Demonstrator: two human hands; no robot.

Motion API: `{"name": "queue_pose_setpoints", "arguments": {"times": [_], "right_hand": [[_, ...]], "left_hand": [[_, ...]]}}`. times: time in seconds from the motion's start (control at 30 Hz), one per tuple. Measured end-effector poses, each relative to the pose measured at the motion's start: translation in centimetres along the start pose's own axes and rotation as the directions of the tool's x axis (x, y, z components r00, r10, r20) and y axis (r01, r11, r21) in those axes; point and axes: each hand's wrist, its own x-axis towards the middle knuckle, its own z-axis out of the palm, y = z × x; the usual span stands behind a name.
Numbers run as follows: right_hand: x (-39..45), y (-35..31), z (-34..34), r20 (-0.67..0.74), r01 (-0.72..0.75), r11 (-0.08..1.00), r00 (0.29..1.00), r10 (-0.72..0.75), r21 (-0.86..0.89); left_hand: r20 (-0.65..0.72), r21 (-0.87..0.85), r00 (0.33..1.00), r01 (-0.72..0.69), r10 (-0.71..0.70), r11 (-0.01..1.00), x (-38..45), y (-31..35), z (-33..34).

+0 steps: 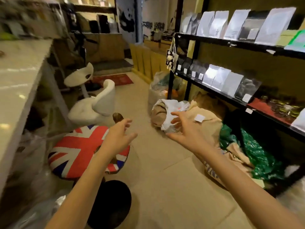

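Beige floor tiles point(158, 179) fill the middle of the frame, with a white counter point(16, 71) running down the left edge and a black shelf rack point(231, 43) lined with flat pouches point(231, 83) along the right. Both of our arms stretch forward into the centre. Our left hand point(118, 138) hangs with its fingers loosely spread and nothing in it, in front of the right edge of a round stool point(74, 151) with a flag-patterned cushion (a little motion blur softens the fingertips). Our right hand point(186, 129) is spread wide too, fingers splayed and slightly curved, thumb pointing left, and it holds nothing. The white plastic bag point(175, 109) lies on the floor at centre right, tucked into the mouth of a tan sack point(158, 111) at the foot of the rack. It sits just above and to the left of the right hand, whose fingertips overlap its lower edge in the picture; we cannot tell whether they touch it. The left hand is well apart from the bag, to its left. Behind the stool stand two white chairs point(99, 103), and crumpled green plastic point(257, 154) lies under the rack at lower right.
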Motion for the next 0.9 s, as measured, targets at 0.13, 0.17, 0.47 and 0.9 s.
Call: {"name": "queue_pose_setpoints", "arguments": {"times": [0.13, 0.17, 0.47, 0.9], "right_hand": [[6.3, 3.2, 1.2, 0.146, 0.147, 0.989, 0.978, -0.15, 0.027], [7.8, 3.8, 1.4, 0.186, 0.172, 0.984, 0.966, -0.177, 0.046], [17.3, 7.8, 4.7, 0.442, 0.415, 0.89, 0.773, -0.454, 0.188], [28.1, 7.5, 17.8, 0.644, 0.684, 0.684, 0.41, -0.646, 0.251]], "left_hand": [[-0.086, 0.054, 0.987, 0.138, -0.133, 0.989, 2.5, -0.4, 1.5], [-0.109, 0.055, 0.979, 0.18, -0.173, 0.982, 2.9, -0.4, 1.8], [-0.342, 0.037, 0.839, 0.463, -0.424, 0.886, 4.6, -1.2, 4.6], [-0.368, 0.204, 0.692, 0.712, -0.621, 0.672, 8.9, -8.7, 5.8]]}}
